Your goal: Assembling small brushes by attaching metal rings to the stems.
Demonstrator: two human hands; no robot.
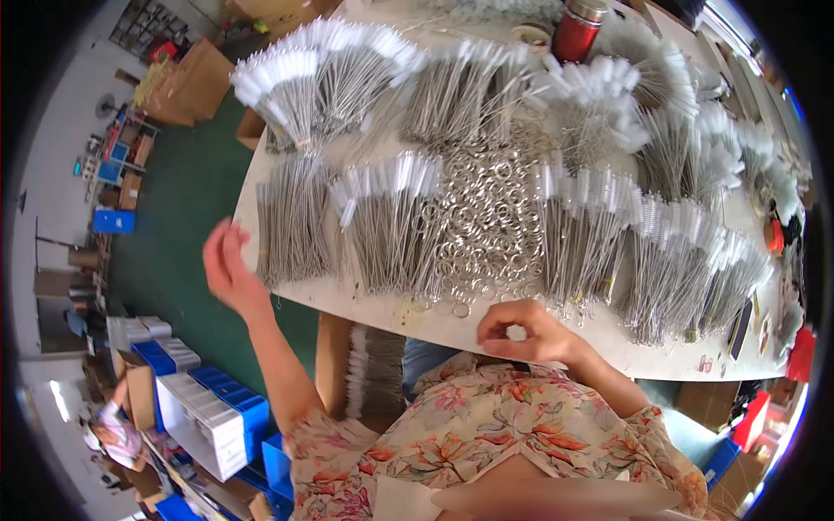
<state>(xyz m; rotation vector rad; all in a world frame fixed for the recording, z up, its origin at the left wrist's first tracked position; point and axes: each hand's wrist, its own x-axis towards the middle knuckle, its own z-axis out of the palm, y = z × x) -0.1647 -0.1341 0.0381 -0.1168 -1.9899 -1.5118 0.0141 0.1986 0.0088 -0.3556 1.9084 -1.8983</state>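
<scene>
My left hand (229, 267) is raised at the table's left edge, fingers apart, empty, beside a bundle of thin wire brushes (294, 221). My right hand (519, 330) rests on the table's near edge with thumb and fingers pinched together; whether it holds a small ring I cannot tell. Just beyond it lies a heap of metal split rings (486, 217). Many bundles of wire brushes with white bristle tips (387, 221) are fanned across the white table (434, 326).
A red cylindrical flask (576, 30) stands at the table's far side. More brush bundles (669, 260) fill the right. Blue and white boxes (213, 417) sit on the green floor at left, cardboard boxes (193, 82) farther back. A brush bundle (375, 369) sits below the table.
</scene>
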